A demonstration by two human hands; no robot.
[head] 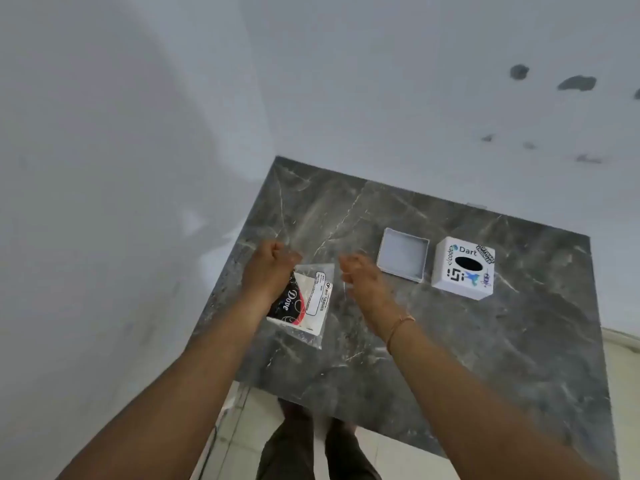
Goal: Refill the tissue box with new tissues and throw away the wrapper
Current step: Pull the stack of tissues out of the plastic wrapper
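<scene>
A pack of new tissues [304, 303] in clear plastic wrapper, with a black, red and white label, lies on the dark marble table [450, 341]. My left hand [268, 268] is closed on the pack's upper left corner of wrapper. My right hand [360, 275] hovers just right of the pack, fingers loosely curled, with a thin edge of plastic near its fingertips; whether it grips that I cannot tell. The white tissue box cover [464, 268], with stickers and an oval slot, stands at the right. Its shallow white base tray [403, 254] lies beside it, empty.
White walls close in the table at the left and back. Pale floor tiles [620, 368] show to the right and below the table's near edge, where my legs [311, 448] stand.
</scene>
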